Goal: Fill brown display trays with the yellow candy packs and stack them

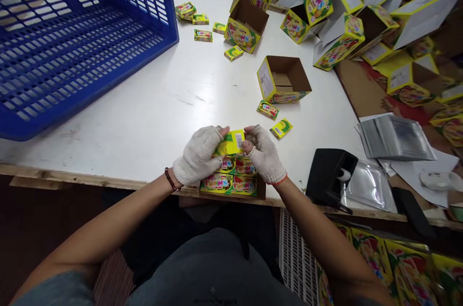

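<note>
Both my hands wear white fingerless gloves and meet over the table's front edge. Between them is a small yellow-green packet [234, 142] with a barcode. My left hand [200, 155] grips its left end, and my right hand [265, 154] pinches its right end near the barcode. Right below, an open carton [261, 189] holds several small packets [216, 183] lying in rows, face up. Beyond my right hand, two loose packets, one with a colourful face [268, 109] and one yellow [281, 128], lie on the white table [144, 118].
A blue crate [108, 74] stands at the left. Open boxes [284, 81] [246, 31] and loose packets [203, 35] are farther back. Many boxes [340, 45] crowd the back right. A black tape dispenser [327, 175] and clear plastic trays [394, 137] sit at the right.
</note>
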A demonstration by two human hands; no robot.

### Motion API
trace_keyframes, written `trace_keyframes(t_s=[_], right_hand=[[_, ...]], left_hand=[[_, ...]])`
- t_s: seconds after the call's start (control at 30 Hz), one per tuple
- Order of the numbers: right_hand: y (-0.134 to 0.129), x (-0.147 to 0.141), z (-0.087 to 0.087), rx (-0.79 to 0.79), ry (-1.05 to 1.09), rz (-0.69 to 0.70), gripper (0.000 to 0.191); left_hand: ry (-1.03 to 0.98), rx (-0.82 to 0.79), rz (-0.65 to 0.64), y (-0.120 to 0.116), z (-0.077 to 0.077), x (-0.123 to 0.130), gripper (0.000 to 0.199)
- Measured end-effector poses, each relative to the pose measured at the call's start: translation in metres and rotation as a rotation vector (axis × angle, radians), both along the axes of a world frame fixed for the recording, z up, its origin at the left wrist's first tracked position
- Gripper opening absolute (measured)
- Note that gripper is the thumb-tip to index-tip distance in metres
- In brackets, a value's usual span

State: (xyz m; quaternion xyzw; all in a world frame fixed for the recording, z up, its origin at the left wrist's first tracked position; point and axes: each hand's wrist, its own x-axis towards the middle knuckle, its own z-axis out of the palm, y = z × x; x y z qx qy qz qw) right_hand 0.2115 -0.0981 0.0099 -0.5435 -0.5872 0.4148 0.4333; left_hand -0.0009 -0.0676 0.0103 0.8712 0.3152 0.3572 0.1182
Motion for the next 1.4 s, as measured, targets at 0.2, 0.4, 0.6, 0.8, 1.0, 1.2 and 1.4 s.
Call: trace_keyframes(t_s=[0.2,0.4,0.6,0.8,1.0,1.2,1.4], right_hand=[[-0.005,0.042,0.035,0.057,-0.426,-0.054,0.024],[-0.033,0.046,0.064,0.034,-0.824,0.263,0.011],[-0.046,0.034,0.065,0.192,-0.988,0.342,0.021],[-0.063,0.048,0.028,0.400,-0.939,0.669,0.025],[-0.089,0.041,-0.008,0.477,-0.947,0.698,0.031],[-0.065,0.057,-0.006,0.249,-0.581,0.576,0.022],[0.038,0.135,-0.022,-0.150,-0.834,-0.318,0.033]], left_hand=[[0.280,-0.057,0.003,-0.007,0.004,0.035,0.037],[0.684,-0.016,-0.422,-0.016,-0.002,0.041,0.022],[0.701,-0.167,-0.429,-0.016,-0.011,0.024,0.021],[0.302,-0.312,-0.146,-0.015,0.000,0.011,0.031],[0.443,-0.299,-0.387,-0.034,0.007,0.033,0.015],[0.525,-0.361,-0.257,-0.032,0.001,0.049,0.014],[0.577,-0.180,-0.633,-0.036,-0.004,0.057,0.033]])
